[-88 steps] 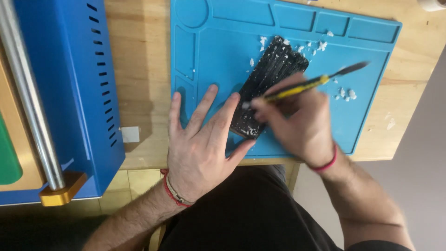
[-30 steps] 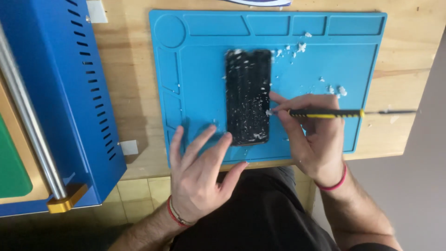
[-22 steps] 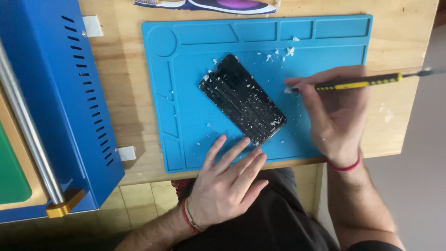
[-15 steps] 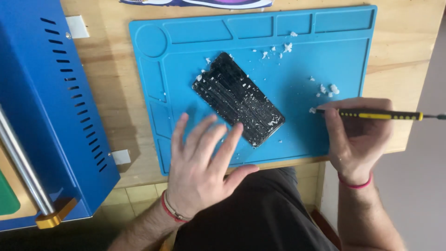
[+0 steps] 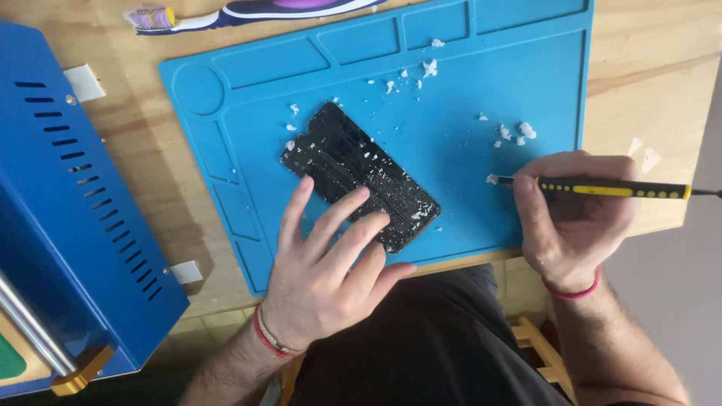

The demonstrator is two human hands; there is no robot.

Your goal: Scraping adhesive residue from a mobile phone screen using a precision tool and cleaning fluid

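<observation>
The left hand [image 5: 327, 274] hides the phone's [image 5: 359, 175] near corner.

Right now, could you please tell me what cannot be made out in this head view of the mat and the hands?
- Black panel: its near corner is hidden under the left hand.
- Yellow-and-black tool: part of its shaft is covered by the right hand; its far end is cut off by the right edge.
- Toothbrush: cut off by the top edge.
- White crumbs: too small to tell their material.
- Blue machine: cut off at left.
</observation>
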